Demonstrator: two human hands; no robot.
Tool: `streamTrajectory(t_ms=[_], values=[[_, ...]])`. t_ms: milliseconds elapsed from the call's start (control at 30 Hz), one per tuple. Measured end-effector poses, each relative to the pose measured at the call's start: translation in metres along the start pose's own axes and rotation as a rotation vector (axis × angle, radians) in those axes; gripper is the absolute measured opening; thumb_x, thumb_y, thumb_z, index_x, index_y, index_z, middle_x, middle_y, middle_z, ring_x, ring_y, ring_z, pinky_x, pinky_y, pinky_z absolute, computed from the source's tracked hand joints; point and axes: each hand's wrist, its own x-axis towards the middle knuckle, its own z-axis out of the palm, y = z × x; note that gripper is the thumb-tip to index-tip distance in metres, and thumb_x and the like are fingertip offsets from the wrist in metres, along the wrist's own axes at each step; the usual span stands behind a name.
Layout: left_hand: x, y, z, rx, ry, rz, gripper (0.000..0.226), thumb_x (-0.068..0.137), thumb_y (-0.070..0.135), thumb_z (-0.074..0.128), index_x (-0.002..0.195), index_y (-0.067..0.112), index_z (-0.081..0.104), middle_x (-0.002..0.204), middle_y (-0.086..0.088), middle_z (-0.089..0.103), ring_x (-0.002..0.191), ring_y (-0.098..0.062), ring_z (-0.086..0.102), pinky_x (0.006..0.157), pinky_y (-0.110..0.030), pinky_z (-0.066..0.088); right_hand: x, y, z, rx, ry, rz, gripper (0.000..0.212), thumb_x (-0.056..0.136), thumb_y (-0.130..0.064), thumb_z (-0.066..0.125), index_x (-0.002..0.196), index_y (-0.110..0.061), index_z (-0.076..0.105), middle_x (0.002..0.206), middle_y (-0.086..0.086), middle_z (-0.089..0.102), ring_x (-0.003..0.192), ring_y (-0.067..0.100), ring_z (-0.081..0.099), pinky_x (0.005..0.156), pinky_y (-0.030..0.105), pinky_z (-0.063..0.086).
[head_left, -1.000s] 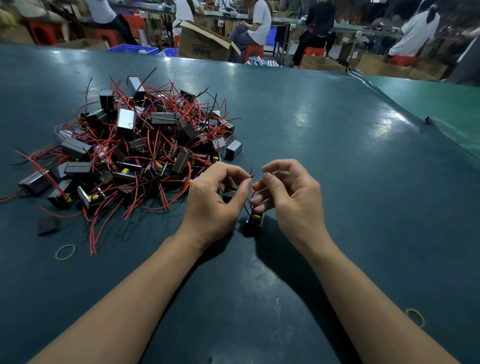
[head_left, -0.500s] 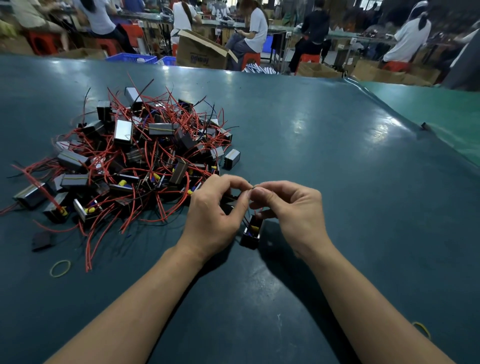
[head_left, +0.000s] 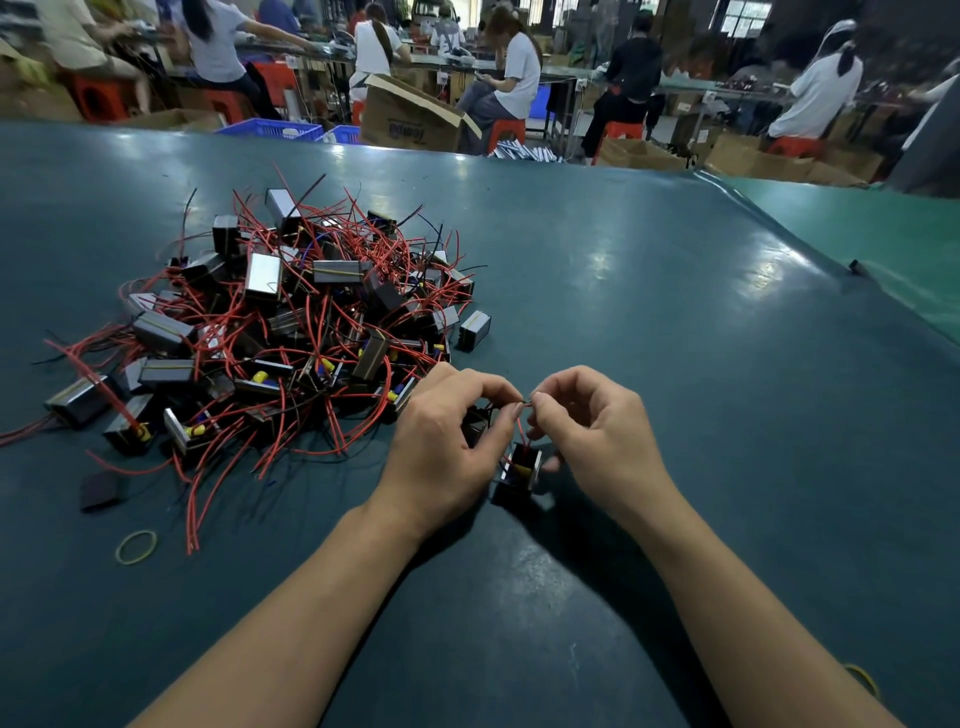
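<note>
Both hands have drawn together since a second ago, and their fingertips now meet. The left hand (head_left: 447, 441) and right hand (head_left: 597, 436) each pinch the end of a thin red wire (head_left: 519, 427) between thumb and forefinger, other fingers curled. The wire leads down to a small black box (head_left: 519, 470), which seems to rest on the tabletop (head_left: 675, 338) between the hands, near a pile of boxes (head_left: 291, 332). This looks like twisting the wire ends. The next move probably calls for rolling the fingers without losing the pinch.
</note>
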Motion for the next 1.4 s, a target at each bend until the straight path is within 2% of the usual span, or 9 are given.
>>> streamTrajectory(t_ms=[167, 333, 500, 600, 800, 1067, 1167, 1300, 1400], values=[[0.0, 0.0, -0.001, 0.008, -0.028, 0.02, 0.007, 0.083, 0.013, 0.07, 0.089, 0.011, 0.072, 0.083, 0.004, 0.067, 0.081, -0.015, 0.055, 0.074, -0.029, 0.046, 0.0, 0.0, -0.005, -0.051, -0.055, -0.044, 0.016, 0.089, -0.011, 0.068, 0.076, -0.018, 0.062, 0.07, 0.005, 0.065, 0.073, 0.032, 0.066, 0.043, 0.026, 0.05], [0.001, 0.001, -0.001, 0.017, -0.065, 0.007, 0.005, 0.083, 0.011, 0.072, 0.088, 0.012, 0.072, 0.082, 0.004, 0.067, 0.081, -0.017, 0.056, 0.076, -0.034, 0.047, 0.002, 0.004, -0.005, -0.051, -0.027, 0.007, 0.022, 0.088, -0.007, 0.066, 0.07, -0.018, 0.058, 0.058, -0.007, 0.057, 0.056, 0.019, 0.053, 0.043, 0.029, 0.043], [0.001, 0.001, -0.003, -0.054, 0.021, -0.05, 0.01, 0.083, 0.007, 0.073, 0.089, 0.015, 0.072, 0.083, 0.025, 0.058, 0.079, -0.011, 0.058, 0.074, -0.024, 0.047, 0.002, 0.001, -0.011, 0.029, 0.012, -0.014, 0.016, 0.091, -0.011, 0.066, 0.076, -0.015, 0.062, 0.059, -0.003, 0.06, 0.05, 0.01, 0.053, 0.04, 0.022, 0.041], [0.001, 0.001, -0.002, -0.09, 0.031, -0.098, 0.011, 0.084, 0.009, 0.073, 0.09, 0.019, 0.071, 0.085, 0.015, 0.062, 0.081, -0.011, 0.06, 0.074, -0.023, 0.048, 0.003, 0.0, -0.013, 0.068, 0.003, -0.016, 0.009, 0.089, -0.01, 0.069, 0.084, -0.017, 0.066, 0.068, -0.001, 0.066, 0.057, 0.012, 0.062, 0.039, 0.025, 0.045], [0.001, 0.001, -0.003, -0.112, 0.022, -0.138, 0.014, 0.086, 0.011, 0.073, 0.091, 0.023, 0.069, 0.086, 0.01, 0.063, 0.081, -0.01, 0.061, 0.075, -0.023, 0.049, 0.001, -0.001, -0.011, 0.072, -0.035, -0.025, 0.013, 0.088, -0.009, 0.069, 0.079, -0.018, 0.069, 0.068, 0.002, 0.07, 0.062, 0.015, 0.067, 0.044, 0.023, 0.048], [0.002, 0.005, -0.005, -0.117, -0.007, -0.152, 0.007, 0.086, 0.012, 0.073, 0.091, 0.016, 0.072, 0.086, -0.001, 0.065, 0.08, -0.011, 0.063, 0.075, -0.025, 0.052, 0.001, -0.001, -0.007, 0.149, -0.124, 0.026, 0.009, 0.09, -0.006, 0.066, 0.087, -0.011, 0.073, 0.075, 0.004, 0.074, 0.067, 0.015, 0.071, 0.047, 0.024, 0.052], [0.002, 0.006, -0.005, -0.136, -0.002, -0.171, 0.004, 0.086, 0.011, 0.072, 0.09, 0.013, 0.072, 0.086, -0.002, 0.068, 0.081, -0.01, 0.063, 0.077, -0.023, 0.051, 0.002, -0.001, -0.009, 0.146, -0.094, 0.02, 0.007, 0.089, -0.006, 0.068, 0.084, -0.011, 0.072, 0.073, 0.005, 0.073, 0.066, 0.016, 0.071, 0.045, 0.023, 0.051], [0.003, 0.007, -0.005, -0.277, 0.019, -0.277, 0.003, 0.087, 0.01, 0.071, 0.09, 0.008, 0.071, 0.081, 0.0, 0.073, 0.075, -0.013, 0.068, 0.071, -0.022, 0.053, 0.002, 0.0, -0.008, 0.125, -0.027, 0.024, 0.008, 0.088, -0.006, 0.069, 0.081, -0.009, 0.069, 0.067, 0.004, 0.07, 0.061, 0.015, 0.068, 0.043, 0.023, 0.049], [0.005, 0.007, -0.006, -0.473, 0.055, -0.419, 0.003, 0.091, 0.006, 0.065, 0.092, 0.003, 0.064, 0.08, -0.005, 0.075, 0.062, -0.025, 0.068, 0.06, -0.034, 0.058, 0.004, -0.001, -0.011, 0.177, 0.003, 0.03, 0.013, 0.09, -0.002, 0.065, 0.079, -0.01, 0.064, 0.068, 0.003, 0.068, 0.063, 0.018, 0.068, 0.04, 0.022, 0.046]])
